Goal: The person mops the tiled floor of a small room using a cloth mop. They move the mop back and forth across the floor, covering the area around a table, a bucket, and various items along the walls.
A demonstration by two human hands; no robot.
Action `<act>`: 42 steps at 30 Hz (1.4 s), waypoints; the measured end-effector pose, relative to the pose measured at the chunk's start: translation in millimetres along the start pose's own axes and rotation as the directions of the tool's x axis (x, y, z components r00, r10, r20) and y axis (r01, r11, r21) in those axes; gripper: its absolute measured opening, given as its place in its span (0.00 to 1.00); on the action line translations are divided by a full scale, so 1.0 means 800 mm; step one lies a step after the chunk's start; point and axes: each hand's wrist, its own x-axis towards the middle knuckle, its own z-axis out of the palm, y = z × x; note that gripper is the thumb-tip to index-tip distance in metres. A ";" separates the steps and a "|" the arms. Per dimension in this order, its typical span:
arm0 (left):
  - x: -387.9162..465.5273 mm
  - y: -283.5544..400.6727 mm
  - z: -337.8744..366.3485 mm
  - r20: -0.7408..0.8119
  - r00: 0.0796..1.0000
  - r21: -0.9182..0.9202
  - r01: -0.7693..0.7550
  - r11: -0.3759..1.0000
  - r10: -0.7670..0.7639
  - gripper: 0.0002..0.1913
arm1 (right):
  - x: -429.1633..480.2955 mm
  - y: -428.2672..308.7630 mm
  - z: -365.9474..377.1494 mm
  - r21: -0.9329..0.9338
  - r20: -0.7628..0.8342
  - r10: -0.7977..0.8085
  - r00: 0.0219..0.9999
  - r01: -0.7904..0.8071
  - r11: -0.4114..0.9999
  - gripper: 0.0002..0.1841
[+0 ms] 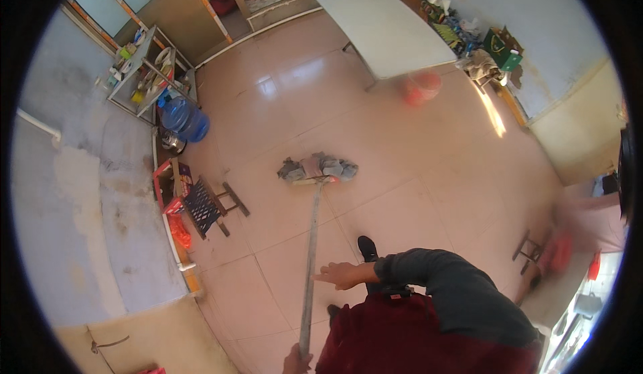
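Note:
A mop with a long metal pole (312, 238) runs up from the bottom of the view to its head (317, 169). Bunched grey and brownish rags form that head, which lies on the tiled floor. At the pole's near end, my left hand (297, 361) is wrapped around it, partly cut off by the picture's lower edge. Farther up, my right hand (341, 276) reaches in from the right in a dark grey sleeve. Its fingers are apart, with the fingertips at the side of the pole and not closed around it.
Left by the wall are a small folding stool (203, 205), a blue water jug (185, 117) and a loaded metal rack (150, 75). A white table (389, 29) stands ahead, a red bucket (423, 88) beside its near edge. Clutter including a green box (502, 52) lines the right wall.

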 end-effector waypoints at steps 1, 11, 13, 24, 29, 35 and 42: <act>-0.014 0.016 0.012 -0.026 1.000 -0.027 0.014 1.000 -0.015 0.24 | 0.007 0.008 0.000 -0.041 -0.007 -0.047 0.999 0.046 0.998 0.39; -0.075 0.104 0.062 -0.171 0.984 -0.078 -0.066 0.995 0.052 0.30 | 0.059 0.049 0.060 -0.401 -0.180 -0.258 0.949 0.169 0.901 0.18; -0.102 0.083 0.081 -0.184 0.983 -0.126 -0.017 0.992 -0.007 0.30 | 0.059 0.030 0.092 -0.434 -0.028 -0.320 0.947 0.277 0.858 0.12; -0.340 -0.061 0.207 -0.279 0.956 -0.194 0.041 0.980 -0.095 0.26 | -0.029 -0.196 0.258 -0.052 0.231 -0.801 0.552 0.829 0.557 0.08; -0.317 -0.063 0.241 -0.312 0.947 -0.261 -0.012 0.965 -0.073 0.25 | -0.050 -0.197 0.287 -0.129 0.323 -0.738 0.592 0.800 0.586 0.06; -0.230 -0.037 0.239 -0.378 0.926 -0.265 -0.117 0.957 0.009 0.24 | -0.023 -0.051 0.252 -0.354 0.208 -0.562 0.801 0.597 0.720 0.03; -0.124 0.076 0.217 -0.264 0.939 -0.609 0.013 0.793 -0.219 0.29 | 0.013 0.042 0.132 -0.487 0.273 -0.390 0.879 0.476 0.732 0.04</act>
